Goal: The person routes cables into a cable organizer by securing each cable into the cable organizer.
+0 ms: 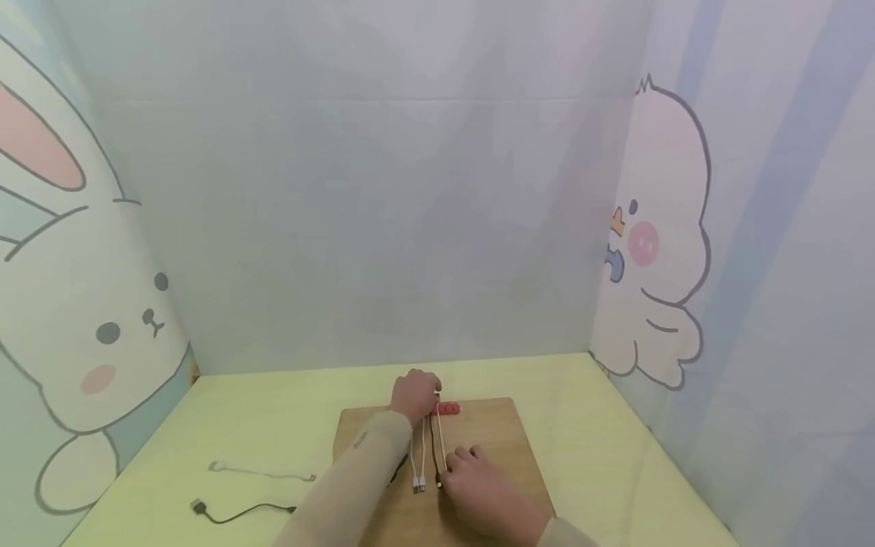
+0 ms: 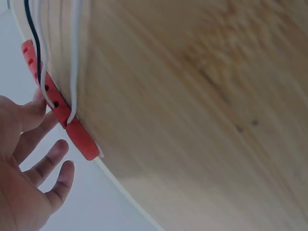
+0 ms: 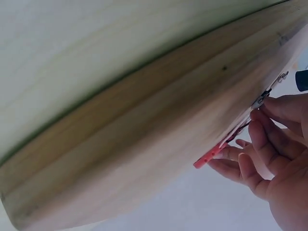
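A red cable holder (image 1: 447,409) with a row of holes lies along the far edge of a wooden board (image 1: 502,433). White cables (image 2: 74,57) and a black cable (image 2: 31,24) run from it towards the near side. My left hand (image 1: 415,395) grips the holder from its far side by thumb and forefinger, whose tips are partly hidden behind it; the other fingers are spread. Nearer on the board, my right hand (image 1: 478,486) pinches the end of the rightmost white cable (image 1: 441,441). Beside it lie the black cable's plug (image 1: 439,480) and two white plugs (image 1: 418,484).
Left of the board, a white cable (image 1: 263,472) and a black cable (image 1: 239,513) lie on the pale yellow table (image 1: 273,410). Another black cable (image 1: 398,469) lies on the board, partly hidden by my left sleeve (image 1: 355,479). Printed fabric walls stand around the table.
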{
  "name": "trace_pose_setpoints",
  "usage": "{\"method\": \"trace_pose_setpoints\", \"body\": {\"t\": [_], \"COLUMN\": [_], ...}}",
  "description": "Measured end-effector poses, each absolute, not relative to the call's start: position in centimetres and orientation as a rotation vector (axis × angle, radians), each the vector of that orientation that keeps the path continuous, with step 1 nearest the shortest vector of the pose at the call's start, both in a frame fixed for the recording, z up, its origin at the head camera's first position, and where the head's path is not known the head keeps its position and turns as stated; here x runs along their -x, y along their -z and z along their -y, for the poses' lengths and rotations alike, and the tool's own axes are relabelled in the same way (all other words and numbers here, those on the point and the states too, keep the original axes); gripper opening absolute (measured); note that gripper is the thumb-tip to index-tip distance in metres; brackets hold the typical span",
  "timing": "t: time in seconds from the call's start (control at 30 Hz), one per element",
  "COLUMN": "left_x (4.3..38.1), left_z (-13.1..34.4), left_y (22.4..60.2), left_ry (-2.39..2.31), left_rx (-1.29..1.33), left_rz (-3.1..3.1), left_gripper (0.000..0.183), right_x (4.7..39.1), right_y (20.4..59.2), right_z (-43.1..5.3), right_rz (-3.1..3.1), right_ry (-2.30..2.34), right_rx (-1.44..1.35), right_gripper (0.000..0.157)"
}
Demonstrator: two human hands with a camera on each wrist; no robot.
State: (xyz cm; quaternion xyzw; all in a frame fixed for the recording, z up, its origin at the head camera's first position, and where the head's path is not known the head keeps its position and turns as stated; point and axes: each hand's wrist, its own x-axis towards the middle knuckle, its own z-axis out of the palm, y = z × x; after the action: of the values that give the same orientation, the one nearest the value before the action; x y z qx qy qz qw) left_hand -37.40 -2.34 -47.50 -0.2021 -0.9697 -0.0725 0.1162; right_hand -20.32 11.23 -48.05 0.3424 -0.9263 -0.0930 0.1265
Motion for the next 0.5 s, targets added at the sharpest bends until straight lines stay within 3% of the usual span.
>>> {"method": "trace_pose_setpoints", "body": {"t": [0.3,0.5], "left_x": [36.8,35.4], "left_z": [3.7,5.6], "left_y": [46.8,45.8], "left_ry": [0.211,0.184], "left_rx": [0.614,0.627], "left_rz": [2.803,2.811], "left_gripper": [0.024,0.024], "right_x": [20.0,19.7], "right_y": [47.6,46.3], "right_z": [-11.5,-11.4], "right_rz": [2.637,2.711], "right_ry": [0.243,0.274], "right_rx": [-0.944,-0.919], "right_gripper": [0.015,0.009]}}
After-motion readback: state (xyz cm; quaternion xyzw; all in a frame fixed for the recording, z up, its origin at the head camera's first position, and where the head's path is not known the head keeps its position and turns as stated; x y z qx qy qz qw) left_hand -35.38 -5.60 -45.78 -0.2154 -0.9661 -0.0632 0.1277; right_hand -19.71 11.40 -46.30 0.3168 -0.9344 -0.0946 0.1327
